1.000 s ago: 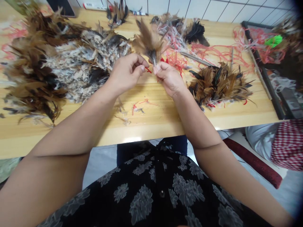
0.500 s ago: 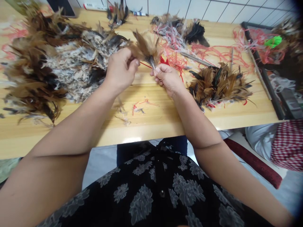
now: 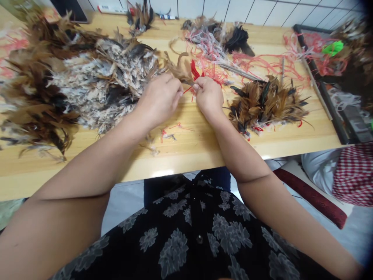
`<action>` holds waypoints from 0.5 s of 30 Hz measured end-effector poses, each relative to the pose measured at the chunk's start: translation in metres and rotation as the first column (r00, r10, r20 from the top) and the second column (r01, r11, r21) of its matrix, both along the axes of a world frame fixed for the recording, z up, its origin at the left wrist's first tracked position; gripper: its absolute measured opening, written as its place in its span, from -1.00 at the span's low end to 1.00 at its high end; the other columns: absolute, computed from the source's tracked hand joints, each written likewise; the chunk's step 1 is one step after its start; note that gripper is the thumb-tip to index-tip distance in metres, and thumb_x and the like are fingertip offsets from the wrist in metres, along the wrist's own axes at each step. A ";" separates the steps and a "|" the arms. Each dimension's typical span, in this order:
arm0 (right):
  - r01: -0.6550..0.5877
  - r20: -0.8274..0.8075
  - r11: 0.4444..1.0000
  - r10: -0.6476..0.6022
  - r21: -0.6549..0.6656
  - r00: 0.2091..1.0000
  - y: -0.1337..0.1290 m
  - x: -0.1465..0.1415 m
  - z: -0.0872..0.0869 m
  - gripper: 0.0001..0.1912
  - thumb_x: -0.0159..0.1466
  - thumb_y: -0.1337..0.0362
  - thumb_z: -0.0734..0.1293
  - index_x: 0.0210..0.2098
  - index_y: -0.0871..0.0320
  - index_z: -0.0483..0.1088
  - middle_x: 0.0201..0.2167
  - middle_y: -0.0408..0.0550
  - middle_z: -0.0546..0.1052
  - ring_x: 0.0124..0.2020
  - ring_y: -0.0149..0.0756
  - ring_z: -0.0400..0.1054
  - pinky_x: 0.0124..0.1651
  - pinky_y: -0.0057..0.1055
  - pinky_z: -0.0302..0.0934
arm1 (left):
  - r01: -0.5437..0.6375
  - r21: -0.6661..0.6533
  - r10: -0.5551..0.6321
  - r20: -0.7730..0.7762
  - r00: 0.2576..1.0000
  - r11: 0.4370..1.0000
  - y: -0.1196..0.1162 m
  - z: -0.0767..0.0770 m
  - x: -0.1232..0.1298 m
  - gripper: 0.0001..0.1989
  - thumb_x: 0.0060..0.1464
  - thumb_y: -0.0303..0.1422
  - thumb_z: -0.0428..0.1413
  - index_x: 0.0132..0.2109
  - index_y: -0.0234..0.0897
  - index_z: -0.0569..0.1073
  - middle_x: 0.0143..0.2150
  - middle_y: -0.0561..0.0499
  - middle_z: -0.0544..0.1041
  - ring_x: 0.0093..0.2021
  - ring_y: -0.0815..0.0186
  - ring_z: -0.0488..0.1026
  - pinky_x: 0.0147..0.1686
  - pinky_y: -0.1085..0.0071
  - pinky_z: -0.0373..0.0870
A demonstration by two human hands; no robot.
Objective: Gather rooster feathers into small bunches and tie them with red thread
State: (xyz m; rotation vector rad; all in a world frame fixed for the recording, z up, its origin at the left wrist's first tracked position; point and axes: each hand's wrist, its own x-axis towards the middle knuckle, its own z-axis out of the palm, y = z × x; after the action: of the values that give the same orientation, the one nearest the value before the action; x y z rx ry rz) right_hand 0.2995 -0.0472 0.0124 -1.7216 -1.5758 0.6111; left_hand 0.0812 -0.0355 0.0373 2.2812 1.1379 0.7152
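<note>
A small bunch of brown feathers is pinched by its quill ends in my right hand, its tips leaning left above my other hand. My left hand is closed on a red string, which stretches short and taut between the two hands. More red string stands in a bright tuft just behind my right fingers. Left of my left hand lies a big heap of brown feathers with pale, fluffy quill ends. A pile of brown and dark feather bunches, with red ties, sits right of my right hand.
Pink and white plastic strands lie tangled at the back beside black feathers. Thin sticks rest nearby. A black-framed tray stands at the right, and a marker lies by the tiled wall.
My left hand has moved right and slightly down, closer to my right hand, drawing the red string short. The feather bunch has tipped over to the left.
</note>
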 end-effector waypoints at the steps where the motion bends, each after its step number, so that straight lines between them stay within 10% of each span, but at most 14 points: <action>1: 0.030 0.092 0.998 -0.025 -0.053 0.995 -0.005 -0.005 0.008 -0.64 0.66 0.35 0.39 -0.29 0.03 0.32 -0.03 0.01 0.62 0.11 -0.06 0.55 0.30 -0.15 0.38 | 0.018 0.006 -0.018 -0.005 1.000 1.000 -0.005 0.003 0.004 -0.64 0.57 0.13 0.29 -0.09 0.01 0.55 -0.04 -0.18 0.64 0.48 -0.34 0.56 0.58 -0.25 0.47; 9: -0.213 0.368 0.970 0.242 -0.120 0.898 -0.021 -0.021 0.024 -0.62 0.57 0.52 0.30 -0.31 0.02 0.20 0.03 0.08 0.69 -0.02 -0.08 0.43 0.06 -0.08 0.18 | 0.042 0.156 -0.018 -0.149 0.989 0.987 0.009 0.019 -0.005 -0.75 0.51 -0.03 0.18 -0.21 0.11 0.47 -0.01 -0.25 0.66 0.40 -0.40 0.57 0.56 -0.50 0.48; 15: -0.506 0.016 0.860 0.508 -0.063 0.861 -0.018 -0.019 0.023 -0.58 0.52 0.48 0.44 -0.42 0.02 0.34 -0.23 -0.06 0.66 -0.03 -0.17 0.56 0.21 -0.20 0.42 | 0.107 0.010 -0.106 -0.041 0.993 0.994 0.035 0.023 -0.031 -0.72 0.27 0.17 0.28 -0.19 0.17 0.56 -0.16 -0.11 0.66 0.22 -0.26 0.53 0.55 -0.36 0.51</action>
State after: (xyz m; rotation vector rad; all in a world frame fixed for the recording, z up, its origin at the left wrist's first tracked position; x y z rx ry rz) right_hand 0.2806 -0.0656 0.0358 -1.3496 -2.0736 0.8939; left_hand 0.0505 -0.0003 0.0602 2.3567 1.0233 0.6393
